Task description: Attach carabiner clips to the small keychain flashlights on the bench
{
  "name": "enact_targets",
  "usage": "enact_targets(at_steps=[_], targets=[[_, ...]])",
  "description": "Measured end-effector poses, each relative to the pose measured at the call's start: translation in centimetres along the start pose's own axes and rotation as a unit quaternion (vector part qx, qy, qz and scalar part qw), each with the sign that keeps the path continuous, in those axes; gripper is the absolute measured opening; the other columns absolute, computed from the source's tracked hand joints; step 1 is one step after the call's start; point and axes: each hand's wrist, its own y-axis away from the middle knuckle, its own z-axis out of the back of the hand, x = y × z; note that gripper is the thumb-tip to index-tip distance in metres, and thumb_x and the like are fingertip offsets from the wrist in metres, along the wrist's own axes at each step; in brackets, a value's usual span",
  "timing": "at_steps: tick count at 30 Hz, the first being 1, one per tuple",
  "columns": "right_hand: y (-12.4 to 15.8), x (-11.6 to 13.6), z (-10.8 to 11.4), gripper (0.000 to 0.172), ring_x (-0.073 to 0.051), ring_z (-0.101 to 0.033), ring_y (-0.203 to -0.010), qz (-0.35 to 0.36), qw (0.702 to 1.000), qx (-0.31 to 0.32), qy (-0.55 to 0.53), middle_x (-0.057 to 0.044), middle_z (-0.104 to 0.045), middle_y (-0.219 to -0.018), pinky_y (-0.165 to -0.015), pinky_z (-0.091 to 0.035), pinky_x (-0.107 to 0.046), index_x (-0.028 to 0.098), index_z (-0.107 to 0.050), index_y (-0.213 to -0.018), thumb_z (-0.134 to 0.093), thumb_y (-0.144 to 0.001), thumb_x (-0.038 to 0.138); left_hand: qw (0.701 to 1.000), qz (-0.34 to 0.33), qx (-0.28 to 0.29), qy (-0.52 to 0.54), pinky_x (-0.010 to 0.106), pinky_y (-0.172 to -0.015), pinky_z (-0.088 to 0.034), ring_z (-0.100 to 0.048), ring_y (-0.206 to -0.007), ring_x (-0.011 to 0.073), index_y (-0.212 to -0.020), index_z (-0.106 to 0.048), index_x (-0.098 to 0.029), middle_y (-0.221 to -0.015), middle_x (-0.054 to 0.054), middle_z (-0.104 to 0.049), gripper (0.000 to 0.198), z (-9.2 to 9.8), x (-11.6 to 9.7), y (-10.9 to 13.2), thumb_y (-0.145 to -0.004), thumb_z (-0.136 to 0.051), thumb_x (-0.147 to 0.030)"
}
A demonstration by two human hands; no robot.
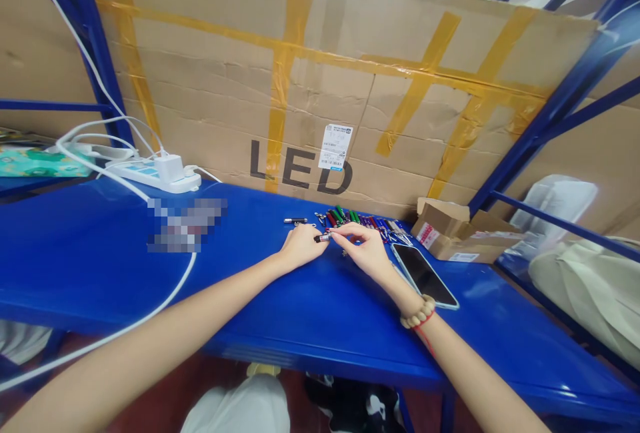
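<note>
A short black tube with a silvery band, which looks like a mini keychain flashlight [323,238], is held between my two hands above the blue table. My left hand [301,248] is closed around its left end, the fingers partly hidden. With thumb and forefinger pinched, my right hand [369,251] grips the right end. Just behind my left hand lies another black mini flashlight [295,221]. Beyond my right hand, several similar flashlights [356,217] in red, green, blue, black and silver lie in a row with small metal clips.
A phone [425,276] lies by my right wrist, with an open cardboard box [453,233] behind it. At the left stand a white power strip [181,181] and a looping white cable [186,274]. A tall cardboard sheet [215,86] backs the blue table [280,313].
</note>
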Motion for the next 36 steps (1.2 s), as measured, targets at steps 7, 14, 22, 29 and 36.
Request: enact_targets(at_steps=[7, 14, 22, 29, 36], targets=[[0.0, 0.2, 0.3, 0.018, -0.016, -0.062, -0.071, -0.008, 1.000, 0.005, -0.020, -0.007, -0.070, -0.078, -0.052, -0.043, -0.024, 0.017, -0.070, -0.072, -0.063, -0.075, 0.034, 0.997, -0.010, -0.020, 0.079, 0.023, -0.049, -0.028, -0.048, -0.049, 0.0117, -0.049, -0.056, -0.014, -0.048, 0.000, -0.051, 0.029, -0.7, 0.3, -0.1, -0.073, -0.045, -0.027], [0.1, 0.0, 0.7, 0.021, -0.015, -0.061, -0.066, -0.013, 1.000, 0.022, 0.002, -0.008, -0.069, -0.076, -0.048, -0.041, -0.023, 0.017, -0.069, -0.072, -0.062, -0.076, 0.036, 0.998, -0.005, 0.000, 0.070, 0.021, -0.046, -0.026, -0.051, -0.050, 0.0117, -0.049, -0.057, -0.014, -0.045, 0.000, -0.051, 0.032, -1.3, -0.1, 0.1, -0.075, -0.046, -0.029], [-0.1, 0.0, 2.8, 0.025, -0.015, -0.058, -0.062, 0.058, 0.965, 0.213, 0.145, -0.004, -0.065, -0.068, -0.057, -0.044, -0.025, 0.019, -0.063, -0.070, -0.052, -0.085, 0.036, 0.996, -0.039, 0.072, -0.043, 0.027, -0.062, -0.043, -0.065, -0.075, 0.0230, -0.066, -0.068, -0.017, -0.074, 0.009, -0.070, 0.028, -0.6, -0.8, 0.6, -0.077, -0.046, -0.031], [0.0, 1.4, 2.5, 0.034, -0.017, -0.052, -0.058, 0.188, 0.896, 0.280, 0.290, -0.005, -0.061, -0.062, -0.057, -0.038, -0.029, 0.020, -0.060, -0.066, -0.038, -0.091, 0.027, 0.990, -0.076, 0.075, -0.093, 0.033, -0.072, -0.048, -0.066, -0.085, 0.0258, -0.080, -0.071, -0.016, -0.087, 0.013, -0.070, 0.036, -0.3, -1.3, 1.3, -0.084, -0.036, -0.026], [-1.6, 3.4, 1.5, 0.031, -0.015, -0.056, -0.061, 0.111, 0.897, 0.306, 0.301, -0.005, -0.064, -0.067, -0.057, -0.036, -0.025, 0.020, -0.061, -0.067, -0.041, -0.090, 0.028, 0.997, -0.024, 0.072, -0.024, 0.030, -0.068, -0.047, -0.066, -0.083, 0.0254, -0.077, -0.072, -0.020, -0.083, 0.011, -0.071, 0.027, 0.0, -0.7, 0.9, -0.079, -0.046, -0.031]])
